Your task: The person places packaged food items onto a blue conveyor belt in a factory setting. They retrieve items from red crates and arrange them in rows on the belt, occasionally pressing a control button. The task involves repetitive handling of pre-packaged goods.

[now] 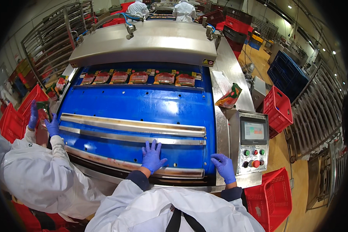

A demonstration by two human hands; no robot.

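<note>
The right hand (223, 168) is open with softly bent fingers, at the right edge of the blue belt (131, 101). The left hand (152, 156) has its fingers spread wide over the belt; I can't tell if it touches. Past the long metal bars (133, 125), one shiny pack (230, 97) sits on the right side. Farther off, six red packs (138, 77) lie in a row.
</note>
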